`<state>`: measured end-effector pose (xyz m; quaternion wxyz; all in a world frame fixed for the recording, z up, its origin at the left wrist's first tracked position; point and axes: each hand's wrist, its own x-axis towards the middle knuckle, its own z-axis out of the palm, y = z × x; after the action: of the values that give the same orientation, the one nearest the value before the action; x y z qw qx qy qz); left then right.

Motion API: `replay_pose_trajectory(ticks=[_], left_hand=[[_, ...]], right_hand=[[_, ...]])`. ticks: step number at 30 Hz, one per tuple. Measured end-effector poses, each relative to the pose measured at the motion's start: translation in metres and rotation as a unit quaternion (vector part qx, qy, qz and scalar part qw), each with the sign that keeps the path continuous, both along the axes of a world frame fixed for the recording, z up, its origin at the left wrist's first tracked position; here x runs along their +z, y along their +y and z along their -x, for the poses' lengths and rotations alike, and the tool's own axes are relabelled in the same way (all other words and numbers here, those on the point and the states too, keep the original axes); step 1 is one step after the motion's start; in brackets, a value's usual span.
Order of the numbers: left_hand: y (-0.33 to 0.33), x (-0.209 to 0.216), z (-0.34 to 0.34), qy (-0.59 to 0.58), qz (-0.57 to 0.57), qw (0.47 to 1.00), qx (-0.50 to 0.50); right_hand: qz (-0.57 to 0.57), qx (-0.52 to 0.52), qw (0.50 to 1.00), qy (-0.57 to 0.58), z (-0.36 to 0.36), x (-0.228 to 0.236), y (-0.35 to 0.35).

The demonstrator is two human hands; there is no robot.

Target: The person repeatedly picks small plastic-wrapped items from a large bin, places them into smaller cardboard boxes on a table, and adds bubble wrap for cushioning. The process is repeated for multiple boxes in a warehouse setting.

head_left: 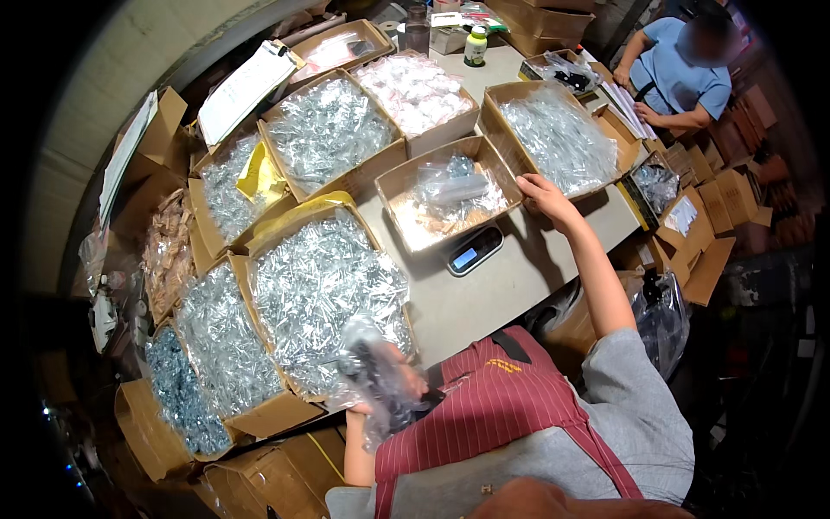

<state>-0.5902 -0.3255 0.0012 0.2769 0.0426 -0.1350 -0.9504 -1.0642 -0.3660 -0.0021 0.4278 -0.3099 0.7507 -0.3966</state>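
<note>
My left hand (410, 377) is low in front of the maroon apron, closed around a clear plastic bag (381, 394) that is smeared by motion. What is in the bag cannot be made out. Just left of it is a large carton of small shiny metal parts in clear bags (320, 290). My right hand (548, 204) reaches across the table, its fingers gripping the right corner of a small cardboard box (406, 227). Inside that box lie a few clear packets (458, 189). A digital scale (475, 252) with a lit display sits at the box's near side, partly under it.
Cartons of bagged metal parts (328, 130) crowd the left and back, with one of white packets (415, 91). A wide carton of long clear bags (558, 138) stands right. Behind are a bottle (475, 47) and a clipboard (246, 91). Another person (683, 69) works at far right.
</note>
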Motion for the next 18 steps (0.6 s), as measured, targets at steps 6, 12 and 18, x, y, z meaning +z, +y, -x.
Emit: replay_pose_trajectory(ticks=[6, 12, 18], left_hand=[[-0.028, 0.014, 0.005, 0.094, 0.051, 0.984, 0.143], [-0.043, -0.004, 0.027, 0.050, 0.069, 0.966, 0.244], [-0.049, 0.016, 0.069, -0.053, 0.032, 0.946, 0.320]], right_hand=[[0.008, 0.071, 0.993, -0.094, -0.008, -0.023, -0.021], [0.112, -0.029, 0.989, 0.087, 0.016, -0.023, -0.035], [0.108, 0.027, 0.993, 0.048, 0.018, -0.045, -0.041]])
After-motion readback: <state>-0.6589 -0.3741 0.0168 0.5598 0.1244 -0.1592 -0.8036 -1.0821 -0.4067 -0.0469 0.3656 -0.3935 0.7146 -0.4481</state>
